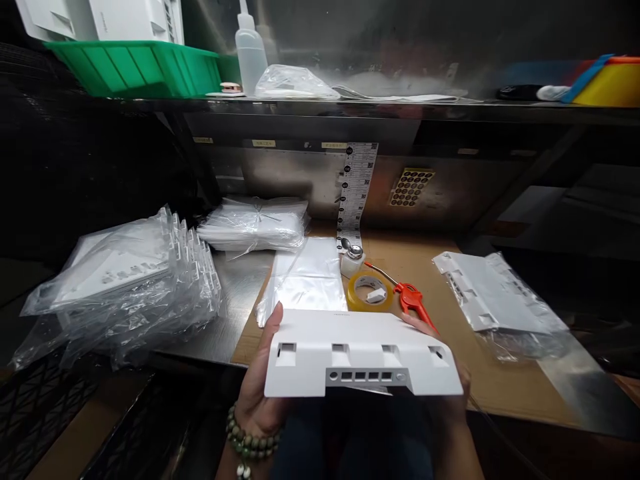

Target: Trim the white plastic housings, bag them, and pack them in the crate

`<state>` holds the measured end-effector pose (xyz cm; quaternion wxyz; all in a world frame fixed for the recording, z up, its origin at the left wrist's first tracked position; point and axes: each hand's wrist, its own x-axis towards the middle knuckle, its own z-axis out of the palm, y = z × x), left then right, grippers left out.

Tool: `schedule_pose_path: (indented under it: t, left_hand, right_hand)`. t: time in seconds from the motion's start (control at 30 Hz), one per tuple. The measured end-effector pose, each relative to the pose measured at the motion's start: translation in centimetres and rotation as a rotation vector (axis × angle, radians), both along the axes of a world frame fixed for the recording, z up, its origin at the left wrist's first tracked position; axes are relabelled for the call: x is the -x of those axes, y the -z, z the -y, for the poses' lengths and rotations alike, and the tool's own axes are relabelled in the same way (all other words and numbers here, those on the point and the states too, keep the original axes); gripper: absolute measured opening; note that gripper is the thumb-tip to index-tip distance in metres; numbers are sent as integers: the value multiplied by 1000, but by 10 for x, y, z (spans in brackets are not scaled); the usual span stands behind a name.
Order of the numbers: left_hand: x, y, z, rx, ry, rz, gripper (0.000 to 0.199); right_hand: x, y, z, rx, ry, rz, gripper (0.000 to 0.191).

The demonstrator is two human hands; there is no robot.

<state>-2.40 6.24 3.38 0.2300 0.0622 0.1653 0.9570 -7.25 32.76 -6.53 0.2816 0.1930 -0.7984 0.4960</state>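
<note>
Between my two hands is a white plastic router housing (360,340), its row of port openings facing me. My left hand (263,380) grips the left end, thumb along the edge. My right hand (457,383) is closed around the right end, with most of its fingers hidden behind the housing. Just beyond it lie a roll of yellow tape (353,297) with a small white piece inside, a red air blow gun (413,298), and a small dispenser bottle (352,261). Flat clear plastic bags (310,273) lie beyond the housing's left half.
Bagged white housings (125,267) are stacked at left; one bagged housing (493,293) lies at right on cardboard (520,393). A bundle of plastic bags (255,223) sits behind. Overhead, a shelf edge (320,109) spans the bench, bearing a green bin (135,70) and a squeeze bottle (251,57).
</note>
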Motion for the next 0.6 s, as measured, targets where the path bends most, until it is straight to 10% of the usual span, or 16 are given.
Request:
schedule_pose_path:
  t: [0.43, 0.6]
  left_hand:
    - [-2, 26, 28, -249, 80, 111, 83]
    - [-4, 36, 35, -132, -69, 255, 56]
  right_hand:
    - [2, -10, 6, 38, -53, 34, 39]
    - [1, -16, 9, 67, -82, 45, 41]
